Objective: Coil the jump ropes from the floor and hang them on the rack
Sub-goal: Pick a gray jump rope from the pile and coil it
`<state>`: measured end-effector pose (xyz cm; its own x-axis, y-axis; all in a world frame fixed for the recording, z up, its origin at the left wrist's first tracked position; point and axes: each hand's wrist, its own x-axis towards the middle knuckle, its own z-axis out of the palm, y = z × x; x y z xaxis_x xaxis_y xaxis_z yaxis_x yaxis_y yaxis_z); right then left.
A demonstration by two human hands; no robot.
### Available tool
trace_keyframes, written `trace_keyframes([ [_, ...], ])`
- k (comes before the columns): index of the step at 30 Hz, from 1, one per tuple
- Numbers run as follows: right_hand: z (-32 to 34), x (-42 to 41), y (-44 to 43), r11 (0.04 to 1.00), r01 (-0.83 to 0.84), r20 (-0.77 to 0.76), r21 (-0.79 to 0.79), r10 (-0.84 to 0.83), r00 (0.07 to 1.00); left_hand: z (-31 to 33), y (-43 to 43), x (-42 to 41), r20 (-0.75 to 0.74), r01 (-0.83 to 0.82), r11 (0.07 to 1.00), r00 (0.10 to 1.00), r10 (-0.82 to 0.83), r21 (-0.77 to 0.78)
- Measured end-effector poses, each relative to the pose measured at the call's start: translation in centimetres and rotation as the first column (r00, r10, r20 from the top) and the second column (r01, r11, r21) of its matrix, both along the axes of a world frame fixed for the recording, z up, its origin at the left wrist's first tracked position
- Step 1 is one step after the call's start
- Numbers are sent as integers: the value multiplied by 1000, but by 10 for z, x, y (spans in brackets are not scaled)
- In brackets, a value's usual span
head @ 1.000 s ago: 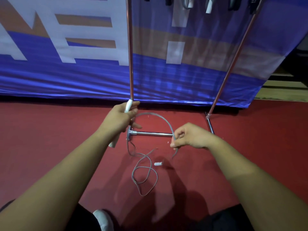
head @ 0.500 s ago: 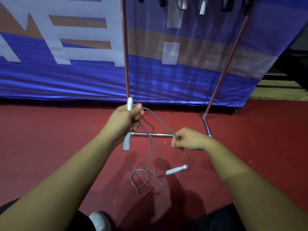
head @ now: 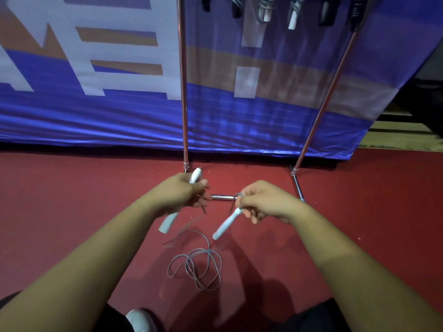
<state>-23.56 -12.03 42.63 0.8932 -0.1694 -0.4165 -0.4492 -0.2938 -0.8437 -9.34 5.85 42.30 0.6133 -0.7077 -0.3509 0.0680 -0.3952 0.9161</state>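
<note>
From the head view, both hands are up in front of the rack (head: pixel 183 92) and each holds one end of the same jump rope. The left hand (head: pixel 182 195) has its fingers curled round the middle of a white handle (head: pixel 167 221), whose tip pokes out above the knuckles and whose tail hangs out below. The right hand (head: pixel 266 202) pinches the other handle (head: pixel 225 224) at its top end, where the grey cord joins it, so most of that handle dangles free. Both handles slant the same way, upper end away from the person and to the right, lower end down and to the left. The rest of the rope, the cord (head: pixel 196 267), lies in loose overlapping loops on the red floor (head: pixel 72 212), below the hands and nearer the person, between the two forearms. It sits closer under the left hand than the right, and a blurred strand rises from it toward the left hand. To my eye the coiling has hardly begun, so the next gathers would have to draw cord up from that heap, most likely loop by loop into the left hand. Beyond the hands the rack's two uprights climb against a blue banner (head: pixel 96 104), and several coiled ropes (head: pixel 263 8) already hang at the top edge, well above reach from this crouch. A white shoe (head: pixel 141 319) shows at the bottom.
</note>
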Motion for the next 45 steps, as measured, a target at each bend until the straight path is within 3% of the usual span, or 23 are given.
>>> trace_keyframes([
  [4,10,2,7,931,129,43,343,-152,987,2,-3,-26,-27,323,946,946,-323,0],
  [6,10,3,5,877,178,53,446,-225,973,6,-4,-35,-36,394,919,919,-393,-4],
  [8,6,5,5,907,190,82,376,-236,968,11,-5,-40,-28,399,917,916,-399,-9],
  [12,-7,10,3,970,245,265,15,-240,934,12,-5,-36,-39,396,916,916,-399,-56],
  [16,-2,10,3,984,16,313,178,-73,947,15,-5,-35,-245,348,913,886,-395,-213],
  [22,11,10,-10,976,111,386,186,-177,905,19,-6,-34,-397,263,905,832,-388,-334],
  [25,15,8,-16,960,125,399,249,-219,891,22,-1,-30,-437,292,908,804,-403,-299],
  [33,18,2,-39,909,89,408,406,-268,873,27,4,-20,-351,420,861,790,-503,-288],
  [39,16,0,-43,915,76,428,397,-258,866,22,5,-17,-424,451,815,699,-575,-363],
  [45,14,4,-42,918,198,462,344,-349,816,21,-2,-25,-374,346,901,824,-425,-262],
])
